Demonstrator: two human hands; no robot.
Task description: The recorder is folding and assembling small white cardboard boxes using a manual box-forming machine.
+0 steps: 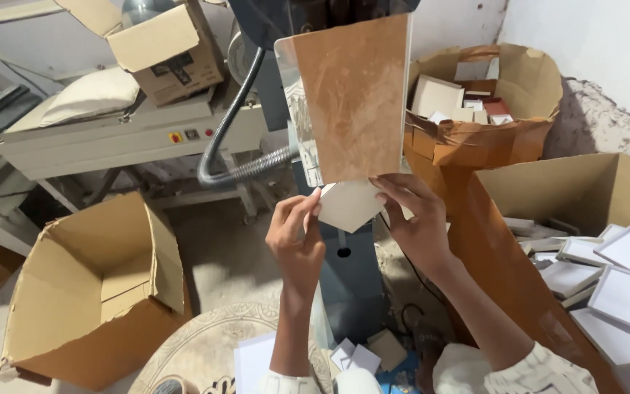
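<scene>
Right now your left hand [296,237] and right hand [413,219] are both raised in front of the machine column [348,277], pinching a small pale card piece [348,204] between thumbs and fingers, one hand on each side of it. Just above it stands a tall brown-stained clear guard panel [355,95], its lower edge meeting the card. An open, empty cardboard box [96,292] sits to your left. To your right, another carton [592,197] holds white shallow trays [625,292], and a torn box [475,102] behind it is full of small cartons.
</scene>
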